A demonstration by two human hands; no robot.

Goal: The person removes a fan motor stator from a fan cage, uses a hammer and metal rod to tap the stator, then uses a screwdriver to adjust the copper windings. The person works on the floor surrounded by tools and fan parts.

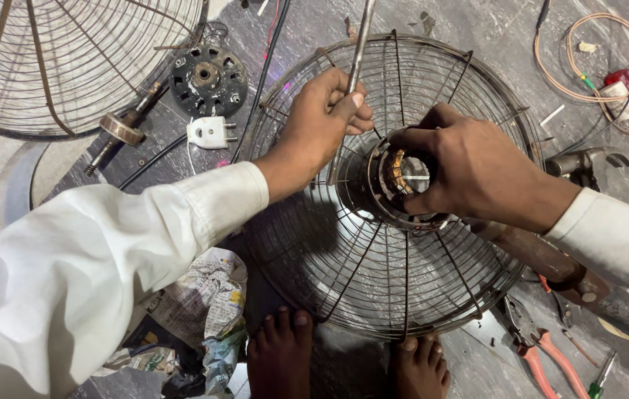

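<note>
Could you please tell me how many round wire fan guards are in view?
2: one round wire fan guard lies on the floor in the middle, under both hands; a second wire guard is at the upper left, partly cut off.

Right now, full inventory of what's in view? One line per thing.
fan guard: 1, dark wire, centre floor, under both hands
motor: 1, rusty metal with copper windings, at the guard's hub
metal rod: 1, grey, upright over the guard
second fan guard: 1, pale wire, top left
round motor cover: 1, black, top centre-left
plug: 1, white, left of the guard
shaft: 1, rusty, beside the plug
pliers: 1, red handles, bottom right
screwdriver: 1, green, bottom right
wire coil: 1, tan, top right
crumpled newspaper: 1 heap, bottom left
bare feet: 2, bottom edge
left hand: grips the rod
right hand: holds the motor
</note>
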